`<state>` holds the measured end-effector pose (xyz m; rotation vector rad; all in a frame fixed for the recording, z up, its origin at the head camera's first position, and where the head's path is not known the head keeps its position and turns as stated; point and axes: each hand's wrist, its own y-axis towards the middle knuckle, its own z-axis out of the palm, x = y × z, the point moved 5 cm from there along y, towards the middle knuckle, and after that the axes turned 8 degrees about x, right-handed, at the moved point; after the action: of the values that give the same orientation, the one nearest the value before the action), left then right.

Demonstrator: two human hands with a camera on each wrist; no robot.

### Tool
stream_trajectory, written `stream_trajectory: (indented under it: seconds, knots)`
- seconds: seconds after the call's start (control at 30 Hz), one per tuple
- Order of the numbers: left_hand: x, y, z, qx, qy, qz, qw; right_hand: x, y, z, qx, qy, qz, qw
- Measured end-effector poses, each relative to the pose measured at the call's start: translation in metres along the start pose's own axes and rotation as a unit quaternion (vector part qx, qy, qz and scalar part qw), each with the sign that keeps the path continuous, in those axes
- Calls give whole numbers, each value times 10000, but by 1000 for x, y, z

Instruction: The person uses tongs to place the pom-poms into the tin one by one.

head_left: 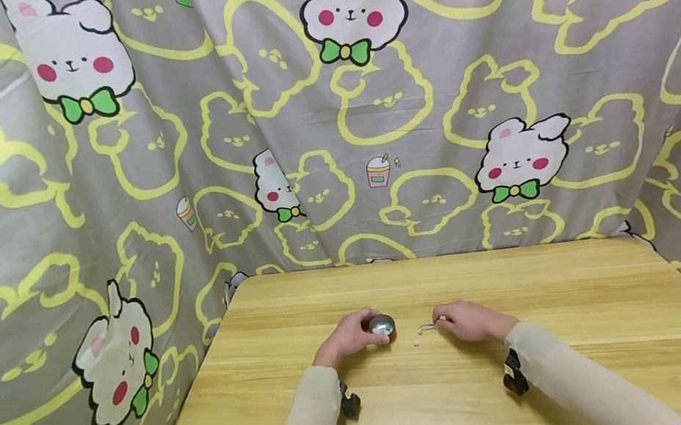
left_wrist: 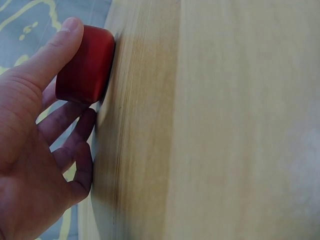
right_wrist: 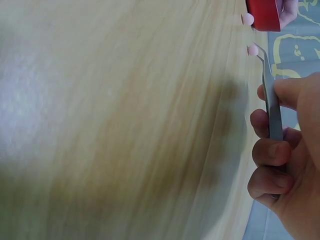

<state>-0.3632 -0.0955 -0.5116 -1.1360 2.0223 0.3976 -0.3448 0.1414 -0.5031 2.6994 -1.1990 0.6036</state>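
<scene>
My left hand (head_left: pixel 352 335) holds a small round red container (left_wrist: pixel 87 65) with a shiny silver inside, its thumb on one side and fingers on the other. The container stands upright on the wooden table. In my right hand (head_left: pixel 470 320) is a pair of bent-tip metal tweezers (right_wrist: pixel 272 102), pinched between thumb and fingers and pointing at the container. Their tips lie on either side of a small pink ball (right_wrist: pixel 253 50); whether they squeeze it I cannot tell. Another pink ball (right_wrist: pixel 248 19) lies on the table between that one and the container.
The wood-grain table (head_left: pixel 412 409) reaches back to a grey curtain (head_left: pixel 299 122) with cartoon prints, which also hangs at both sides. A black wrist-worn device (head_left: pixel 349 401) sits on the left wrist, and a similar device (head_left: pixel 514 373) on the right.
</scene>
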Motion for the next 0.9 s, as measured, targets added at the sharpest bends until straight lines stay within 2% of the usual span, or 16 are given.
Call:
stream_trajectory:
  seconds: [0.6, 0.9]
  knots:
    - [-1, -1, 0, -13, -78, 19, 10000, 0, 1, 2, 46, -76, -227, 9997]
    - [-1, -1, 0, -22, -127, 0, 9999, 2, -1, 1, -64, -245, -576, 9980]
